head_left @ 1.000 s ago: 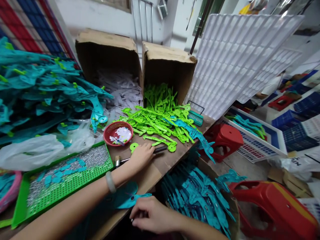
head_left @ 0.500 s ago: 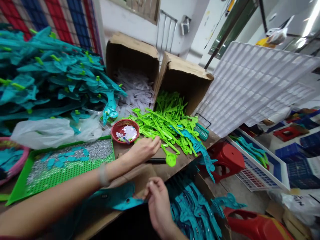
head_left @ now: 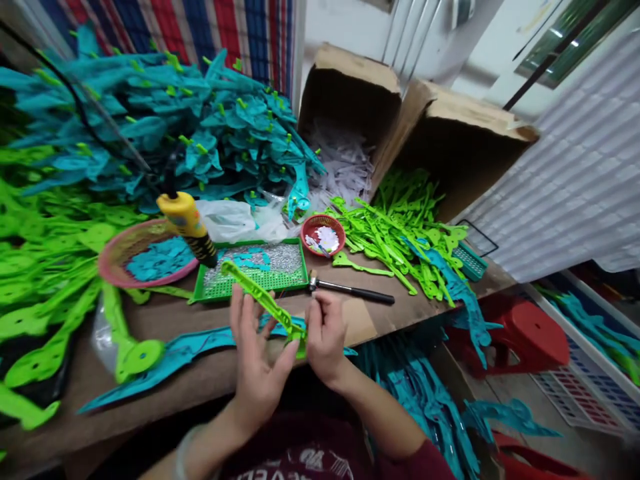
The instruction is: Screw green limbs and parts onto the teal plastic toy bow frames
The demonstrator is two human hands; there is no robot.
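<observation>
A long lime-green plastic part with a ribbed, hollow underside lies tilted in my left hand, between the thumb and the loosely curled fingers. My right hand is closed in a pinch right at the part's near end; whatever its fingertips hold is hidden. Under the hands, a long teal plastic piece lies along the table's front edge, partly covered by them. Just beyond the right hand rests a hammer with a black handle.
A green tray of small metal pieces, a red basket of white bits and a pink basket of teal pieces stand behind. A yellow-and-black power screwdriver hangs at left. Lime-green parts are heaped at right.
My left hand has come back from the lime-green heap with one part in it, and my hands are now together. The view has turned left, bringing the screwdriver into sight.
</observation>
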